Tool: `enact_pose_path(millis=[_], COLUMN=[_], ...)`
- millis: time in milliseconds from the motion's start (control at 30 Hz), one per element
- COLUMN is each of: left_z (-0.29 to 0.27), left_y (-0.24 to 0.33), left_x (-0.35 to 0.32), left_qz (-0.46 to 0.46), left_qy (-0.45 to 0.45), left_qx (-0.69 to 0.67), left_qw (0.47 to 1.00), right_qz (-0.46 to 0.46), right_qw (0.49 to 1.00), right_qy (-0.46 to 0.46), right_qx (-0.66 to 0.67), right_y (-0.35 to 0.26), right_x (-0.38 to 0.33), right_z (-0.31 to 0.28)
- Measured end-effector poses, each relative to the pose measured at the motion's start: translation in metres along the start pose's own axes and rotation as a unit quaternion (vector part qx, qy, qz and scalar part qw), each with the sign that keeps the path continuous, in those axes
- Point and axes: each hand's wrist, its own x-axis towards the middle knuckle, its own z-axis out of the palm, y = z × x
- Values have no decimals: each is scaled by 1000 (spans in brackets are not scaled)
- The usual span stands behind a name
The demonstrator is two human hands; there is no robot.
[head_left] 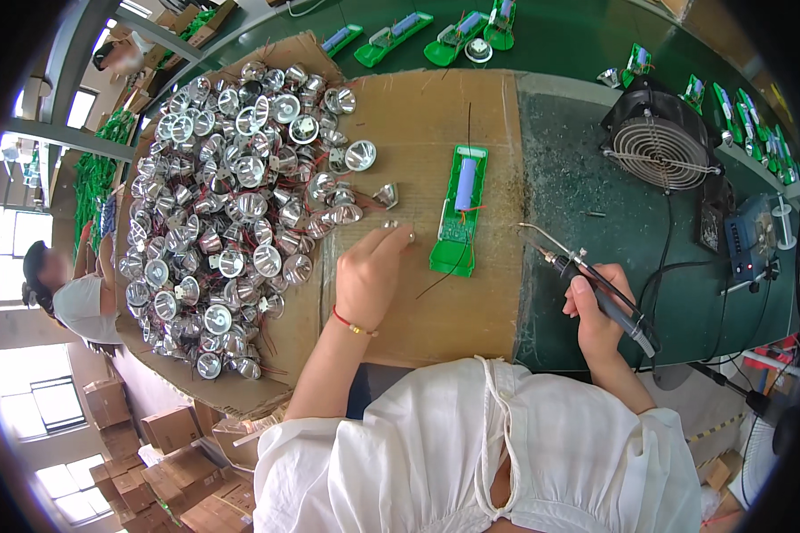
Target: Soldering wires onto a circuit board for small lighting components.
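A green plastic housing [453, 258] lies on the brown cardboard, with a blue cylindrical battery [466, 184], a small green circuit board and thin red and black wires in it. Just left of it is my left hand [369, 271], knuckles up, its fingers bent together; small silvery glints show at the fingertips, but what they hold is mostly hidden. My right hand [603, 306] is wrapped round a soldering iron [609, 306] with a thin curved metal tube along it. The iron's tip points toward the housing without touching it. A loose reflector cup [387, 195] lies beyond my left hand.
A large heap of silvery reflector cups [231, 213] with red wires covers the left side. At the right stand a round-grilled black fan [662, 151] and a blue soldering station [748, 240]. More green housings [396, 40] line the back ledge. Another person [80, 298] is at far left.
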Motion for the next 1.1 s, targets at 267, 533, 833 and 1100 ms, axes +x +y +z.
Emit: enact_pose_path(millis=[267, 533, 833, 1100], left_z=[13, 5, 16, 22], left_y=[-4, 2, 23, 24], left_x=[4, 6, 9, 9], left_qz=[91, 2, -37, -100], left_qy=[37, 98, -18, -50], left_qx=[12, 3, -37, -119], left_qw=[995, 995, 998, 987], right_qz=[10, 12, -13, -14], right_qw=[999, 999, 993, 994], right_qy=[-29, -45, -116, -101], right_qx=[9, 8, -19, -39], right_y=[-2, -7, -1, 3], right_x=[1, 0, 7, 11], right_z=[9, 12, 27, 33])
